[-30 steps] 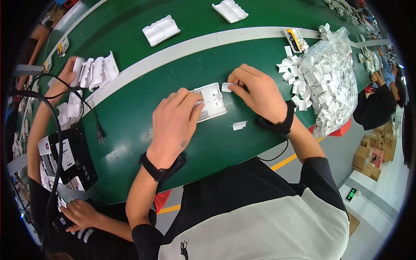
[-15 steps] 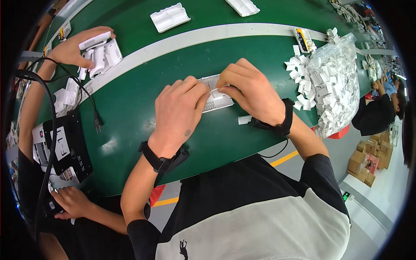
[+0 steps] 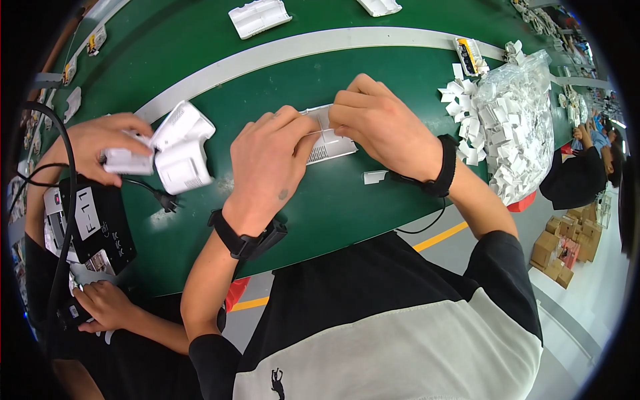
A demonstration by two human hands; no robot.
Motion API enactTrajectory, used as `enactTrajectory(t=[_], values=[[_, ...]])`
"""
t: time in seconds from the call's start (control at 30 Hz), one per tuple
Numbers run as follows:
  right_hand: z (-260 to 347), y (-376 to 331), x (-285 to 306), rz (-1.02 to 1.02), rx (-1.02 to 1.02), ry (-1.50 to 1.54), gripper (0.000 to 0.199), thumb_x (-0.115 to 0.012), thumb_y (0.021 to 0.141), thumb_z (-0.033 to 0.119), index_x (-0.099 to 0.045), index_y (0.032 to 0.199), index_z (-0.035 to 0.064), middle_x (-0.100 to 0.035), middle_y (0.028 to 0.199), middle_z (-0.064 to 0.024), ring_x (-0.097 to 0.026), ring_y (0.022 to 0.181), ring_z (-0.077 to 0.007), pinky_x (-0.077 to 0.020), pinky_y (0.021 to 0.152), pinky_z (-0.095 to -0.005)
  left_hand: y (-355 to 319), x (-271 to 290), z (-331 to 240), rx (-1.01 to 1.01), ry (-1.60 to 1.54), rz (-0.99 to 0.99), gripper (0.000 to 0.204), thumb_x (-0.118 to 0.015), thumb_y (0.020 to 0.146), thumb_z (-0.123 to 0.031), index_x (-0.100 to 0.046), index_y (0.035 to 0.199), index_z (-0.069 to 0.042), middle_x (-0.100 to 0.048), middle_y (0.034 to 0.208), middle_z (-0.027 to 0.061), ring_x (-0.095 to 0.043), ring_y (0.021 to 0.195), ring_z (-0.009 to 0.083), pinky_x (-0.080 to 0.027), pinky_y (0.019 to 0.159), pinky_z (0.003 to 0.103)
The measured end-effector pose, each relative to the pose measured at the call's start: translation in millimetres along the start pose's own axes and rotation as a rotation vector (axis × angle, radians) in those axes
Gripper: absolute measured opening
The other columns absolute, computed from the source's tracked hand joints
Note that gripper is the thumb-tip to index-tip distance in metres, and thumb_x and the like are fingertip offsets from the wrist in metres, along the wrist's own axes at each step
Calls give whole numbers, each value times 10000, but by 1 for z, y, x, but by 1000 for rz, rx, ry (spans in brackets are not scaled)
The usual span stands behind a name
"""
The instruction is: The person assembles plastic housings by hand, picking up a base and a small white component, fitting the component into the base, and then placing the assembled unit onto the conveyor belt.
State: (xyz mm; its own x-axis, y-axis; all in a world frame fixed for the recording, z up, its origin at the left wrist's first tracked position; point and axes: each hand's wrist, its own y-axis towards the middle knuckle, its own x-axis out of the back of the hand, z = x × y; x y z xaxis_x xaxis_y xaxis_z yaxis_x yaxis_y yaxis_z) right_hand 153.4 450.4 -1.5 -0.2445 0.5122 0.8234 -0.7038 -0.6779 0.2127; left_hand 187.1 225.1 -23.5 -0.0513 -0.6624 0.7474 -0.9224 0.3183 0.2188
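A white plastic housing (image 3: pixel 331 147) with a slotted vent lies on the green bench in front of me, partly covered by my fingers. My left hand (image 3: pixel 272 155) is closed in a pinch at its left side. At its upper right, my right hand (image 3: pixel 387 128) pinches too, its fingertips close to the left ones. Between the two pinches runs a thin pale piece (image 3: pixel 323 131), its ends hidden by my fingers. A small flat white piece (image 3: pixel 375 177) rests on the bench below my right wrist.
At right, a clear plastic bag (image 3: pixel 510 133) of small white pieces stands beside a loose pile (image 3: pixel 467 123). A co-worker's hand (image 3: pixel 100 150) handles white housing parts (image 3: pixel 181 157) at left, near a black device (image 3: pixel 100 223) and cable plug (image 3: pixel 167 200). More housings (image 3: pixel 259 18) lie beyond the pale rail (image 3: pixel 320 41).
The co-worker's hand has drawn white housing parts from the rail onto the bench, toward me. My hands stay pinched over the housing, with only a slight shift.
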Motion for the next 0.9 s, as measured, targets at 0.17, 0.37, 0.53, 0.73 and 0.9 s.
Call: enactTrajectory(t=[0.17, 0.37, 0.53, 0.73, 0.9], values=[[5, 7, 3, 71, 19, -136, 126, -759, 888, 45, -677, 983, 64, -571, 935, -60, -524, 935, -287, -486, 847, -398, 1, -4, -1, -92, 26, -59, 37, -785, 914, -143, -754, 933, -137, -629, 858, 1, -607, 798, 236, -460, 703, 376], [-4, 15, 7, 11, 151, -220, 152, -773, 848, 55, -686, 972, 58, -549, 922, -52, -528, 930, -271, -488, 821, -408, 7, 0, -2, -185, 151, -78, 40, -785, 905, -144, -755, 928, -133, -628, 838, -3, -581, 789, 239, -448, 696, 372], [-5, 17, 10, 103, 159, -239, 144, -778, 849, 53, -681, 956, 48, -562, 933, -59, -537, 938, -278, -495, 823, -410, 11, -2, -2, -179, 139, -28, 40, -781, 892, -135, -749, 914, -128, -624, 815, -7, -572, 781, 239, -435, 701, 374], [-16, 27, 8, 239, 135, -38, 141, -763, 864, 35, -666, 966, 45, -579, 952, -82, -551, 955, -312, -498, 832, -424, 9, -5, -3, -124, 65, -30, 39, -776, 891, -133, -739, 899, -125, -616, 803, -8, -565, 787, 228, -423, 716, 377], [-16, 23, 2, 164, 182, -12, 144, -748, 883, 28, -664, 998, 44, -580, 956, -86, -563, 964, -326, -499, 839, -437, 12, -1, 0, -92, 128, 67, 49, -781, 895, -151, -738, 902, -128, -613, 810, -7, -567, 794, 229, -421, 720, 377]])
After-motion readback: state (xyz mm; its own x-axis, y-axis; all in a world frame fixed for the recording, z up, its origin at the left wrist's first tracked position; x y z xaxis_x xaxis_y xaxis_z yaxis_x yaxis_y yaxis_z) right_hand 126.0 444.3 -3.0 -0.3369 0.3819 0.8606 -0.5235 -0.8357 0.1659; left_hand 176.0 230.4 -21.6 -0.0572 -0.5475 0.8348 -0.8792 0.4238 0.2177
